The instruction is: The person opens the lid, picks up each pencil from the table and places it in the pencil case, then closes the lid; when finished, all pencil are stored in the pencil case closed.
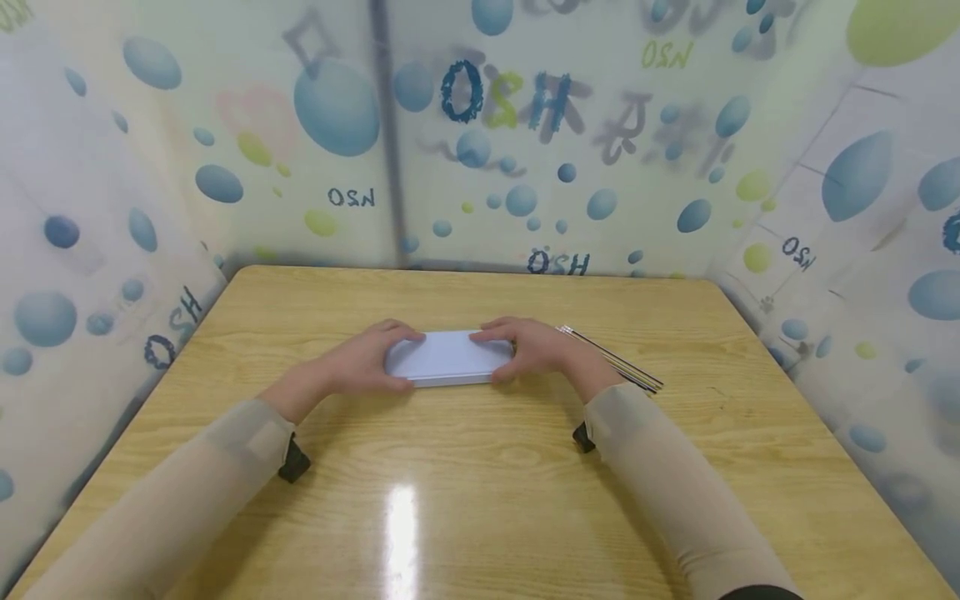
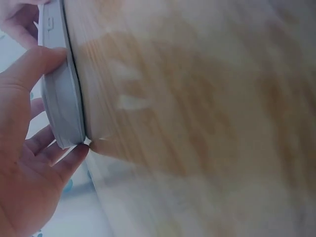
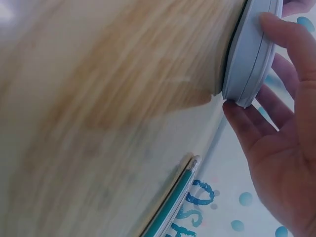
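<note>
A pale grey-white, oblong, round-cornered case (image 1: 448, 358) sits flat toward the rear middle of the table; the left hand (image 1: 363, 358) grips its left end and the right hand (image 1: 536, 346) its right end, thumbs on the near side, fingers wrapped round each end. The left wrist view shows a small rectangular latch mark (image 2: 50, 23), indistinct from the head; the right wrist view shows teal on the slim, silver-ended sticks (image 1: 618, 361) beside the right hand; the glossy wood-grain table (image 1: 487, 517) meets walls (image 1: 645, 225) printed with blue and green drops.
</note>
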`<action>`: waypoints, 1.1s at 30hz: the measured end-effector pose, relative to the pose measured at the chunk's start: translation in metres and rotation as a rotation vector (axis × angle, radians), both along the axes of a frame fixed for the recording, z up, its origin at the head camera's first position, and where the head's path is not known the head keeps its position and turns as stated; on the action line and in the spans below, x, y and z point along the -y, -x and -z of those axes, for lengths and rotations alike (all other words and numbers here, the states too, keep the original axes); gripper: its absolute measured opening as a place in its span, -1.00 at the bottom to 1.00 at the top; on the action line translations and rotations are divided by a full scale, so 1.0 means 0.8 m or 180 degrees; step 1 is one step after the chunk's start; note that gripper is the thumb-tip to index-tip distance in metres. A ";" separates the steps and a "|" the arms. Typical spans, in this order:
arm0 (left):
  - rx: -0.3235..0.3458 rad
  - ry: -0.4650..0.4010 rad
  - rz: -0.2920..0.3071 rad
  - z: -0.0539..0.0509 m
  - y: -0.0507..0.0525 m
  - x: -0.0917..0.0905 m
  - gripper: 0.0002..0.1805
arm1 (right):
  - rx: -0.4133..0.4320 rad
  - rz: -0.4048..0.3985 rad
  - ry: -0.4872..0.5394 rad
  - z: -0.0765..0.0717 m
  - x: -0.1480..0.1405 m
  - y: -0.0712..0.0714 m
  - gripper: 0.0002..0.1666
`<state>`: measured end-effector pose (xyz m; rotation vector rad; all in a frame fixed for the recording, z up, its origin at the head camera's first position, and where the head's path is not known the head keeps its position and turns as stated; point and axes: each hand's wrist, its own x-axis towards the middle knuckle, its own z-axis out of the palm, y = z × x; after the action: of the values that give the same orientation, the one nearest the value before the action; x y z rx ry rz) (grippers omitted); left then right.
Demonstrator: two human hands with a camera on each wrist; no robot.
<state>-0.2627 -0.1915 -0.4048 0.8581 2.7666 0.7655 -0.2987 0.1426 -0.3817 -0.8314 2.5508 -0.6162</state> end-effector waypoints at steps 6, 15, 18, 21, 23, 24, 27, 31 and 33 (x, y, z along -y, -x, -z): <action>0.0085 -0.0045 -0.0040 -0.001 -0.001 0.000 -0.15 | -0.0126 -0.0020 -0.0020 -0.002 0.001 0.003 -0.11; 0.0116 -0.0079 -0.0030 0.000 0.000 -0.001 -0.16 | -0.0323 -0.0206 -0.0203 -0.006 0.004 0.009 -0.10; 0.0121 -0.0059 -0.0032 0.001 0.001 -0.001 -0.17 | -0.0293 -0.0174 -0.0255 -0.006 0.006 0.009 -0.07; 0.0103 -0.0019 -0.0029 -0.001 0.004 -0.002 -0.17 | -0.0251 -0.0105 -0.0290 -0.009 0.006 0.009 -0.04; 0.0086 -0.0002 -0.0031 -0.003 0.006 -0.004 -0.17 | -0.0237 -0.0069 -0.0287 -0.011 0.006 0.010 -0.03; 0.0075 0.0003 -0.0035 -0.004 0.006 -0.004 -0.18 | -0.0239 -0.0055 -0.0278 -0.011 0.005 0.010 -0.03; 0.0052 -0.0007 -0.0015 -0.006 0.007 -0.006 -0.19 | -0.0231 -0.0025 -0.0269 -0.009 0.004 0.009 -0.03; 0.0066 -0.0016 0.0004 -0.004 0.005 -0.005 -0.21 | -0.0270 -0.0068 -0.0346 -0.005 0.005 0.007 -0.04; 0.0056 -0.0020 -0.0001 -0.003 0.005 -0.004 -0.21 | -0.0348 -0.0128 -0.0382 -0.005 0.010 0.006 -0.04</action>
<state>-0.2667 -0.1881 -0.4023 0.8481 2.7506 0.7784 -0.3033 0.1349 -0.3778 -0.8945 2.6318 -0.4113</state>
